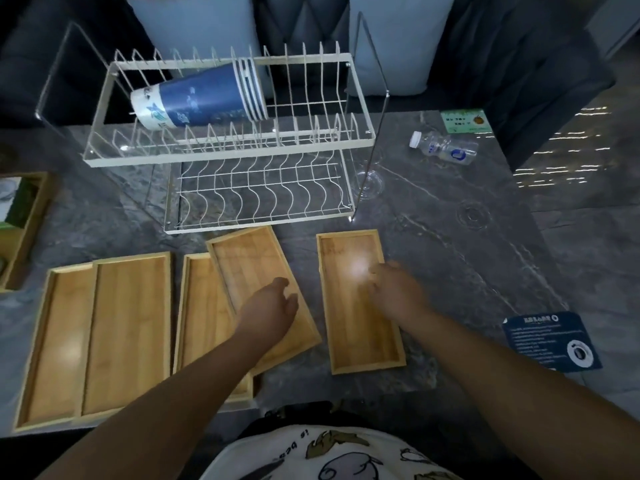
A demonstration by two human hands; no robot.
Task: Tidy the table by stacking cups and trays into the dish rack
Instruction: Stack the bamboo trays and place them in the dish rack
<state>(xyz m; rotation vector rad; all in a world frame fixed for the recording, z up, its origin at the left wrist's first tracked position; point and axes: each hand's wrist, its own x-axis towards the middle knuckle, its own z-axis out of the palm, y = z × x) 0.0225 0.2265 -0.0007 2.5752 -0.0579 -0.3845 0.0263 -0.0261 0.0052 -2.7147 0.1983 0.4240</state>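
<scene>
Labels are too blurry to read, tbh: the blue-and-white cup stack (199, 97) lying sideways on the dish rack's (228, 161) top tier has some print, same for the bottle (445, 147) and the dark blue card (550, 341) on the right. Left hand (273, 306) hovers loose and half-open over the tilted wooden tray (242, 265), gripping nothing. Right hand (394, 289) rests with fingers curled on the right tray (349, 323); can't tell if it's actually grasping.

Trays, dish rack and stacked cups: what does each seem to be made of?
Trays: likely bamboo or light wood, smooth with a slight sheen; visible grain and glare spot.
Dish rack: thin wire, probably metal, coated matte white.
Stacked cups: probably paper, printed blue and white, with thin rolled rims.
</scene>
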